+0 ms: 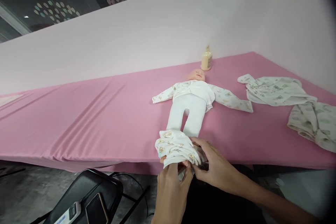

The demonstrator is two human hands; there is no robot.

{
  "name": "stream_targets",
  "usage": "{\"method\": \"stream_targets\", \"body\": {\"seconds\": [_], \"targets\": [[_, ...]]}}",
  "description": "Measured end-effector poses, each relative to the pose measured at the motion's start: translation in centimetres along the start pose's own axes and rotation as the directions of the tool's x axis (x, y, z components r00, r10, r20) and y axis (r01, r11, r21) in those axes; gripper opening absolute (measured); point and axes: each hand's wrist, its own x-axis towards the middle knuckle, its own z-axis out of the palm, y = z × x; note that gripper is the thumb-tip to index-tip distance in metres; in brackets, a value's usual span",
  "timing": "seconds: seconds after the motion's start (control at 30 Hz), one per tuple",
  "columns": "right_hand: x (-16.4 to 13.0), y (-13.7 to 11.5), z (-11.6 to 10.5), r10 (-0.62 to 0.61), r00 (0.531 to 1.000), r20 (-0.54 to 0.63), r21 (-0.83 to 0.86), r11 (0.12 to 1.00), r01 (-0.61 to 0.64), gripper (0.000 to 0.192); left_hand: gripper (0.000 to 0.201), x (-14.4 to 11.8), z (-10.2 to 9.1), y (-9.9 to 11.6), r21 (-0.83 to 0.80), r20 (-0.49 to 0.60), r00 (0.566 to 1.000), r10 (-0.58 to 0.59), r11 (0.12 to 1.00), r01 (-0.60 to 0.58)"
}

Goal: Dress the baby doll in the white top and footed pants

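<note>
Bunched patterned trousers (176, 149), gathered at the doll's (193, 101) feet on the near table (91, 119) edge, pinched by left hand (172, 189) beneath and right hand (212, 164) alongside; doll's long axis is directed away from both hands.

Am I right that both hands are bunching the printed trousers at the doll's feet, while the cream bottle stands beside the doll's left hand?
Not quite. The head view shows the cream bottle standing just beyond the doll's head, by the wall. The rest holds: the left hand and right hand bunch the printed trousers at the doll's feet.
</note>
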Motion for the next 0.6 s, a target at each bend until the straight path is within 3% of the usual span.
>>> {"method": "stream_targets", "body": {"seconds": [0.1,0.37,0.5,0.6], "targets": [[-0.1,-0.5,0.4,0.006,1.000,0.004,0.059,0.998,-0.006,0.068,0.022,-0.1,0.0,0.3,0.012,0.011,0.998,-0.060,0.998,0.060],[0.2,-0.1,2.8,-0.042,0.988,-0.148,0.065,0.997,0.052,0.050,0.033,-0.6,1.5,-0.4,-0.009,-0.058,0.998,-0.038,0.999,0.038],[0.1,0.7,3.4,-0.106,0.974,-0.199,-0.086,0.992,0.090,0.049,0.036,-0.8,2.5,-0.6,0.006,-0.193,0.981,-0.006,1.000,0.007],[0.4,1.0,2.9,-0.121,0.976,-0.183,-0.169,0.982,0.090,0.048,0.031,-0.8,3.4,-1.1,0.052,-0.348,0.935,0.066,0.997,-0.050]]}}
